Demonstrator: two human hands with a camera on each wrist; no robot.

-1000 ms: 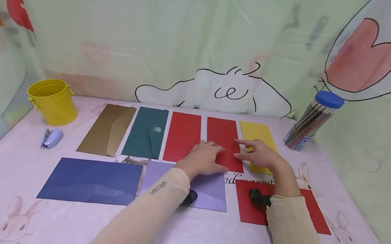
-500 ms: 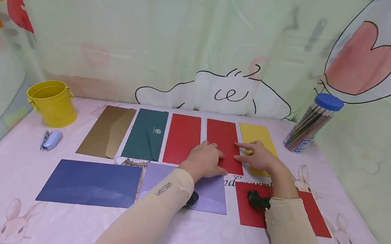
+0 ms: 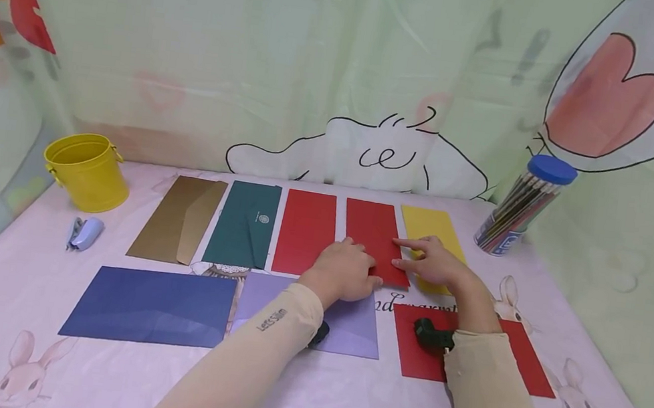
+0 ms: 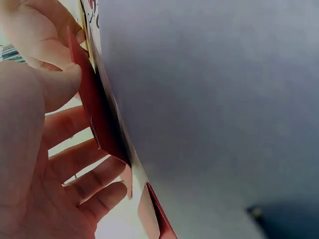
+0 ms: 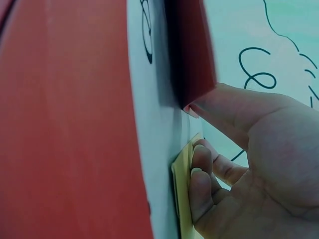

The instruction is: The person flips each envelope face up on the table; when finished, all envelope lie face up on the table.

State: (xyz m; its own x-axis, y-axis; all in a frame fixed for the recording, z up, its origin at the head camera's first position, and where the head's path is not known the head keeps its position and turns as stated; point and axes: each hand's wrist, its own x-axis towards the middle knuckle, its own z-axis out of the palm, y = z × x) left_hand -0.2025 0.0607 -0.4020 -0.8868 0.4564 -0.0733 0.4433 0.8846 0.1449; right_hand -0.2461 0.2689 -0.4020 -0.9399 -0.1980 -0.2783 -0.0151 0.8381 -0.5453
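Note:
A red envelope [image 3: 369, 226], the right one of two in the back row, lies between both hands. Its near edge is tipped up, with a shadow under it in the right wrist view. My left hand [image 3: 340, 269] grips its near left corner, thumb [image 4: 60, 87] at the near edge and fingers [image 4: 94, 184] spread along the left side. From the other side my right hand [image 3: 432, 260] pinches the right edge between thumb and index finger. Its other fingers [image 5: 202, 184] curl close over the yellow envelope [image 3: 436, 223].
Brown [image 3: 170, 220], green [image 3: 243, 221] and another red envelope [image 3: 304, 228] complete the back row. Nearer lie blue [image 3: 152, 305], purple [image 3: 349, 328] and red envelopes [image 3: 527, 361]. A yellow bucket [image 3: 88, 177], a small lilac stapler [image 3: 84, 233] and a pencil tub [image 3: 523, 206] stand around.
The left hand has shifted slightly right and its thumb has drawn in to the red envelope's near edge, which now tips up. The right hand stays nearly in place.

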